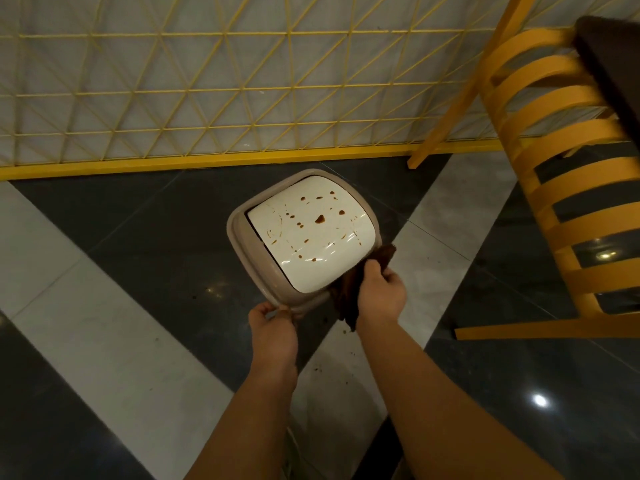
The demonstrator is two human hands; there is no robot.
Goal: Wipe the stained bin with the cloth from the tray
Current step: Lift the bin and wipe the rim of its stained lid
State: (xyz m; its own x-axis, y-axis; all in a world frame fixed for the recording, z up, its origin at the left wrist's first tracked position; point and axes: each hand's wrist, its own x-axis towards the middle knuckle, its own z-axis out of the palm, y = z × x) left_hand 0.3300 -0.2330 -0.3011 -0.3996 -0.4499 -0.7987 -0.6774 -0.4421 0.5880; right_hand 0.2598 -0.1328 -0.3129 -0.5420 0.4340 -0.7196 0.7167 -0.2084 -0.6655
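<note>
Head view: stained bin (304, 233) stands on the floor (114, 244) near a yellow lattice fence (207, 98), chair (554, 188) to the right. Left hand (273, 329) pinches the near rim; right hand (381, 292) grips the dark cloth (349, 296) at the near-right edge. Lid (311, 233) looks glossy, hard, probably slippery and hinged; bin likely light. Steady at the rim; the cloth is soft and bunches easily.

Warm, dim indoor light falls from overhead: lamp reflections glint as bright spots on the polished floor (540, 400), and a white streak of glare crosses the near edge of the bin lid (311, 233). Wide-angle distortion bends the yellow chair (554, 174) and lattice fence (173, 98); edges blur softly.
</note>
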